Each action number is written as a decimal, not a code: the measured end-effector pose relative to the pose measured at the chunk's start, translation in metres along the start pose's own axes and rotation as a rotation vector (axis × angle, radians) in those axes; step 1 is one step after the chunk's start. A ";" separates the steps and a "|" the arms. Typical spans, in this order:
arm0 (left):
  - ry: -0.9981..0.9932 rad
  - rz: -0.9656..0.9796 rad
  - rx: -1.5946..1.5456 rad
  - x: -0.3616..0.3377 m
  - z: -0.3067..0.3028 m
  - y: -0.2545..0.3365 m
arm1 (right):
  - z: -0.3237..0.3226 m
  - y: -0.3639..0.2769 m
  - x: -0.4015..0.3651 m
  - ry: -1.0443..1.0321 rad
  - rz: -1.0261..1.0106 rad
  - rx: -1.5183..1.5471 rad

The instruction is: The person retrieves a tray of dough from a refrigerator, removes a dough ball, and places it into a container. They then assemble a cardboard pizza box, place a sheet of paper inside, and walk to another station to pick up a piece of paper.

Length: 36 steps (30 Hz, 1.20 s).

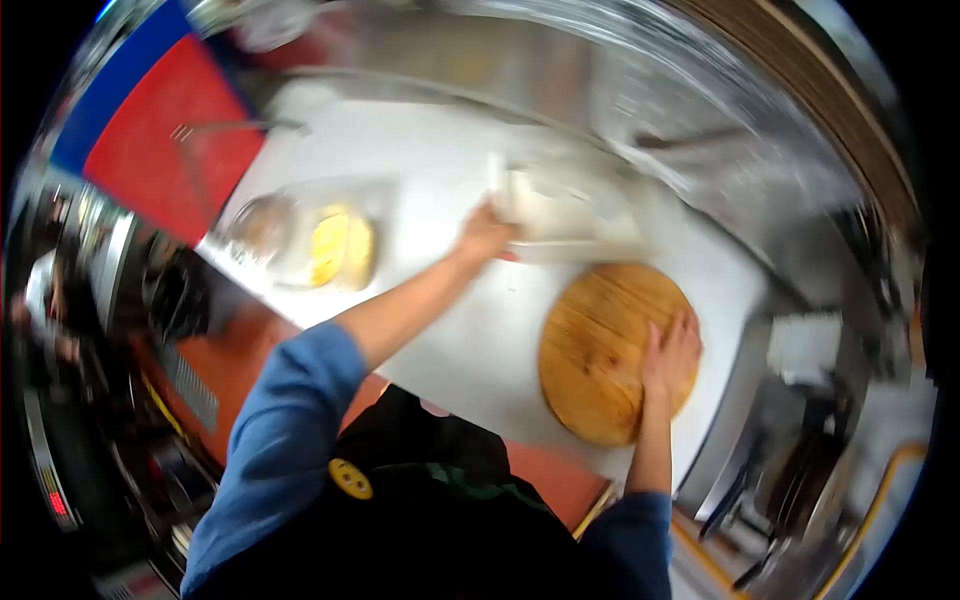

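My left hand (pixel 487 233) is at the left side of a white, see-through rectangular container (pixel 575 215), its fingers closed on the edge. The container stands near the back of the white worktop, and motion blurs what is inside it. On the right, my right hand (pixel 674 354) lies flat with fingers spread on a round wooden board (pixel 597 350). That board rests on the worktop just in front of the container.
To the left on the worktop (pixel 440 335) sit a clear container with yellow food (pixel 341 246) and a round clear bowl (pixel 262 230). A red and blue panel (pixel 175 130) borders the far left. Plastic wrapping (pixel 720 150) covers things along the back. Pans (pixel 800 470) stand at right.
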<state>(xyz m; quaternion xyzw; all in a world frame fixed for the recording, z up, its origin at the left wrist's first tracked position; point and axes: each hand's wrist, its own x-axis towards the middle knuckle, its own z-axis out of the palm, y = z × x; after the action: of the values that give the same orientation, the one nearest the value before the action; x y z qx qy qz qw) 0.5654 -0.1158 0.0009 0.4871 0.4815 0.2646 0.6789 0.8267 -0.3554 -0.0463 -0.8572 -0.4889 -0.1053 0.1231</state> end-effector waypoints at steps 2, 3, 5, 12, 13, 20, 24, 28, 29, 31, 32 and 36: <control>0.018 -0.022 -0.002 0.016 0.015 -0.009 | -0.004 -0.001 -0.011 -0.036 0.023 -0.064; 0.030 -0.001 -0.041 -0.005 0.017 0.010 | -0.013 -0.006 -0.012 -0.057 0.053 -0.106; 0.027 0.362 -0.069 -0.007 0.021 -0.005 | -0.054 -0.041 -0.010 -0.143 0.253 0.108; -0.616 -0.114 0.339 -0.222 -0.159 -0.162 | -0.060 -0.142 -0.102 0.241 -0.589 0.175; -0.315 -0.225 0.664 -0.252 -0.194 -0.198 | -0.060 -0.185 -0.114 -0.028 -0.712 0.553; 0.199 -0.510 -0.194 -0.391 -0.353 -0.344 | 0.050 -0.417 -0.203 -1.047 -0.314 0.780; 0.389 -0.342 -0.058 -0.469 -0.435 -0.375 | 0.122 -0.507 -0.220 -0.541 0.234 0.829; 0.716 -0.503 -0.112 -0.561 -0.515 -0.358 | 0.172 -0.514 -0.214 -0.209 0.184 0.881; 0.724 -0.546 0.025 -0.575 -0.528 -0.353 | 0.166 -0.518 -0.220 -0.189 0.273 0.809; 0.676 -0.344 0.381 -0.568 -0.553 -0.338 | 0.135 -0.539 -0.257 -0.163 0.161 0.877; 0.608 -0.436 0.332 -0.548 -0.562 -0.314 | 0.098 -0.566 -0.295 -0.233 0.124 1.001; 0.615 -0.104 0.282 -0.457 -0.566 -0.252 | 0.026 -0.564 -0.474 -0.922 -0.456 0.742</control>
<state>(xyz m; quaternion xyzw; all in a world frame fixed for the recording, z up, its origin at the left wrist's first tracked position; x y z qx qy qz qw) -0.1596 -0.3610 -0.0842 0.4482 0.7198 0.2949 0.4405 0.1037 -0.4548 -0.1531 -0.5891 -0.6658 0.4279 0.1634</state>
